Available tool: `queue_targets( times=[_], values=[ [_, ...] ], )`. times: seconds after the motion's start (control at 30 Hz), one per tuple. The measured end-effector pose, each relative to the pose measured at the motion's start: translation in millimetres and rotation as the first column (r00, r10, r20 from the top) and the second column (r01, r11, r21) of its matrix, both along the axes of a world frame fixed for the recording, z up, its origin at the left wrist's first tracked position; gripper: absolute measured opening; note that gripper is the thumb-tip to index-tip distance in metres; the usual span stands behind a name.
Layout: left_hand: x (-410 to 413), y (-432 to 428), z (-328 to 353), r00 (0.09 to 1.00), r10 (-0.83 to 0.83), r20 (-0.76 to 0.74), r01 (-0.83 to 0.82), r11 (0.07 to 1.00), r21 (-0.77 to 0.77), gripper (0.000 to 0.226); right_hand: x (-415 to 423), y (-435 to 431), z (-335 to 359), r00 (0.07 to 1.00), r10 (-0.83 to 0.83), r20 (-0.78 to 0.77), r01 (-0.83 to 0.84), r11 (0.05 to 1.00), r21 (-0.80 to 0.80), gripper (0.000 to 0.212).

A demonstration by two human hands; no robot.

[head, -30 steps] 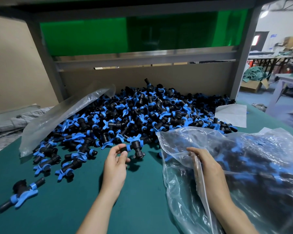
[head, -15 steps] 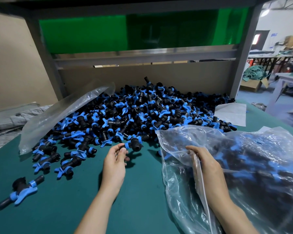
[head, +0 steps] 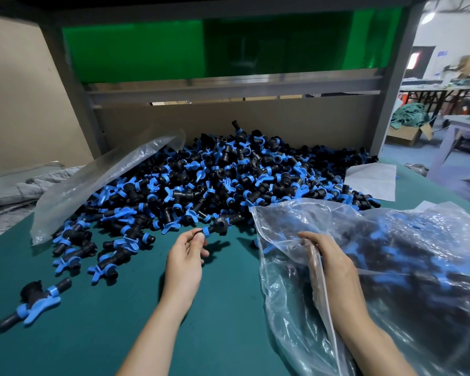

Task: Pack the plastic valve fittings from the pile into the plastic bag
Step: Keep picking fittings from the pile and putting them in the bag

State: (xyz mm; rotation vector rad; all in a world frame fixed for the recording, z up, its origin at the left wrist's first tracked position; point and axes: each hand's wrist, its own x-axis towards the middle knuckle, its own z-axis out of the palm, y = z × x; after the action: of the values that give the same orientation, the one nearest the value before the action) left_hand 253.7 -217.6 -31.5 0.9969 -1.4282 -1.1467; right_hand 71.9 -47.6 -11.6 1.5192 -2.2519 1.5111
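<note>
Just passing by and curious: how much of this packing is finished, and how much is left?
Done: the plastic bag already looks well filled with fittings. In hand: the left hand pinches one valve fitting at the pile's edge, while the right hand grips the bag's mouth. Left: a big pile lies on the table, plus a stray fitting near the left edge.

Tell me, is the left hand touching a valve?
Touching. The head view shows the left hand pinching one end of a valve between thumb and fingertips, at the near edge of the pile.
</note>
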Motion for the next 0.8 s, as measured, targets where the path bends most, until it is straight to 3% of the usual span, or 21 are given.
queue_targets(
  times=[0.1,0.27,0.53,0.67,0.8],
  values=[
    [0,2,1,1.0,0.006,0.015,-0.006,1.0,-0.001,0.015,0,0,1,1.0,0.0,0.004,0.0,1.0,0.011,0.032],
    [0,4,4,0.997,0.029,0.077,-0.03,0.999,0.022,0.042,1,1,1,1.0,0.002,-0.003,-0.002,1.0,0.027,0.037],
    [2,6,6,0.993,0.037,0.116,-0.041,0.999,0.03,0.041,0,0,-1,1.0,-0.003,-0.007,0.003,1.0,0.028,0.039],
    [-2,17,12,0.999,0.025,-0.025,-0.022,0.993,0.116,0.038,0,-1,-1,1.0,0.002,0.019,-0.002,1.0,-0.002,0.031],
    [-19,49,23,0.974,-0.068,-0.215,0.13,0.948,0.291,0.033,4,0,6,0.996,0.012,0.089,-0.003,0.995,-0.099,0.031]
  ],
)
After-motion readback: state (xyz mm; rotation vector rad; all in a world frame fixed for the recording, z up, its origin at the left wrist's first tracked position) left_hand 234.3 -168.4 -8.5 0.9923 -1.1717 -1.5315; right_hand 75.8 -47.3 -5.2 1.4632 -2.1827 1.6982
